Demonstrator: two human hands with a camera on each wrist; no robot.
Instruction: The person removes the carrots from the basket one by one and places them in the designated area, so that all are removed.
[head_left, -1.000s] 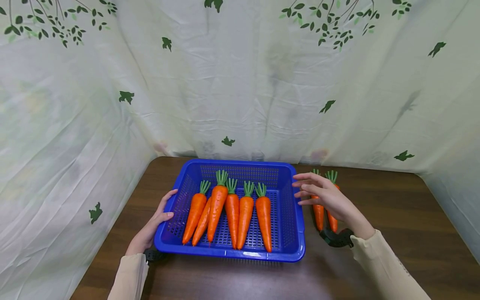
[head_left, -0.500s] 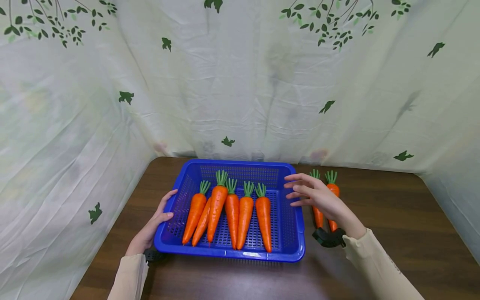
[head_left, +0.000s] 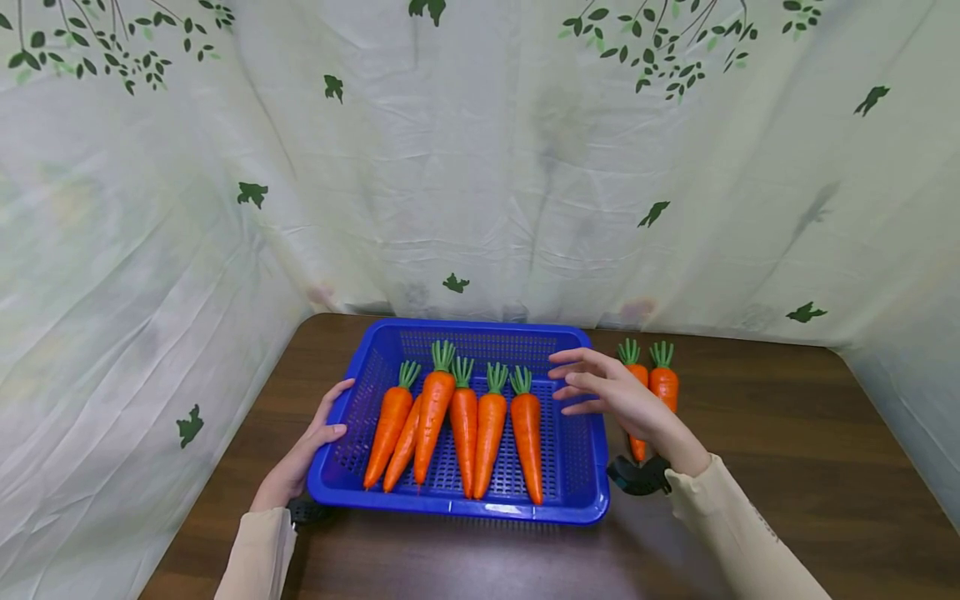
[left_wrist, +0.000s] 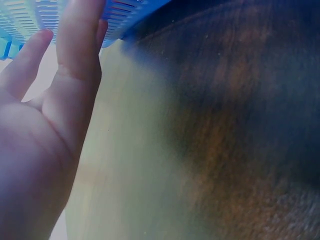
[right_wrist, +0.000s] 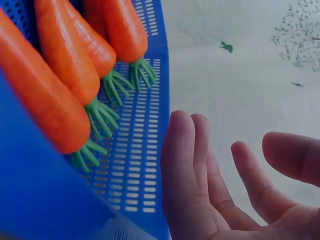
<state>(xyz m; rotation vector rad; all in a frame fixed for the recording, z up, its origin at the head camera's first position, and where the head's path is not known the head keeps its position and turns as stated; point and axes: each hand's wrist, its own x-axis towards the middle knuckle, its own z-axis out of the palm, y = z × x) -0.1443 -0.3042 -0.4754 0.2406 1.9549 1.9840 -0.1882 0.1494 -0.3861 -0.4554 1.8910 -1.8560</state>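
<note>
A blue plastic basket (head_left: 578, 467) with slotted walls holds several orange carrots (head_left: 527, 437) with green tops, lying side by side. My left hand (head_left: 300, 454) holds the basket's left rim, its thumb over the edge; the other fingers are mostly hidden in the head view. In the left wrist view, fingers (left_wrist: 75, 45) reach up to the slotted wall. My right hand (head_left: 626, 400) hovers over the basket's right side with fingers loosely spread and nothing in them. Right of the basket, two carrots (head_left: 663, 383) lie on the table, partly hidden by my right hand and wrist.
The brown wooden table (head_left: 787, 450) extends right of the carrots and in front of the basket. A pale cloth curtain (head_left: 480, 167) with leaf and bird prints hangs close behind the table and along its sides.
My right hand has drifted left, from beside the basket's right rim to over its inside, uncovering more of the two loose carrots. The left hand and basket have stayed in place.
</note>
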